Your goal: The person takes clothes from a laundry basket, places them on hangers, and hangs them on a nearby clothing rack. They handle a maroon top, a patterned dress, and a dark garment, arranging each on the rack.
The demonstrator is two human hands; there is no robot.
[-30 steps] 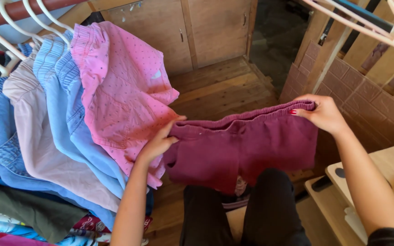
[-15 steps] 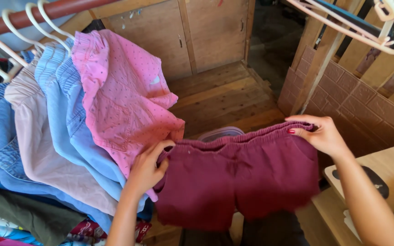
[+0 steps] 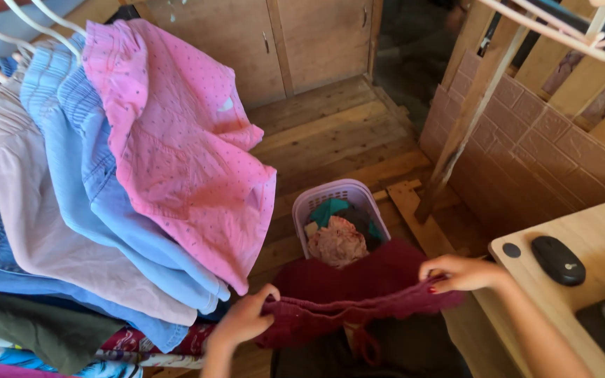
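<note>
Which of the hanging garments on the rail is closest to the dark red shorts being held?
The pink dotted garment, outermost on the rail; its lower corner hangs just above the left hand. The light blue ones hang behind it.

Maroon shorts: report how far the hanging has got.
Done: pink shorts and blue ones hang on hangers. In hand: left hand and right hand stretch the maroon shorts by the waistband. Left: clothes fill the laundry basket.

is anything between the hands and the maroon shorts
No. Both hands grip the maroon shorts directly at the waistband: left hand at one end, right hand at the other, above the laundry basket.
</note>
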